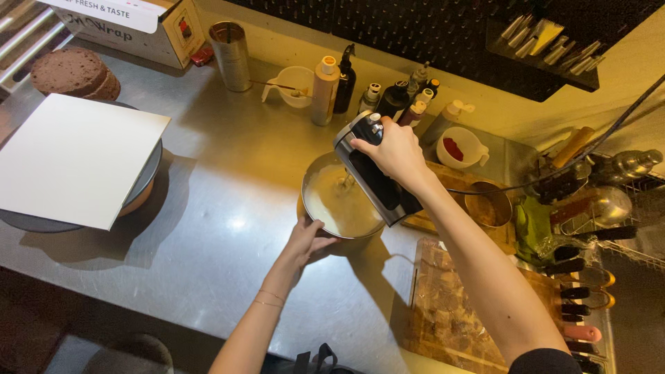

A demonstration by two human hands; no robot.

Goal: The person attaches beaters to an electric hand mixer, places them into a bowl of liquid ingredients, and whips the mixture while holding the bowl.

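Nearest the camera, the left hand (307, 242) cups the near rim of a round steel mixing bowl (320, 208) on the steel table (222, 228). Above it, the right hand (393, 149) grips a black-and-silver electric hand mixer (366, 170), beaters down in pale cream batter (339, 204) that looks smooth, so mixing seems well along. Left of both hands, brown cake layers (73, 73) sit unfrosted.

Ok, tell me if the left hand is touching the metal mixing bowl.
Touching. The head view shows the left hand cupped against the near rim of the metal mixing bowl, with no gap.
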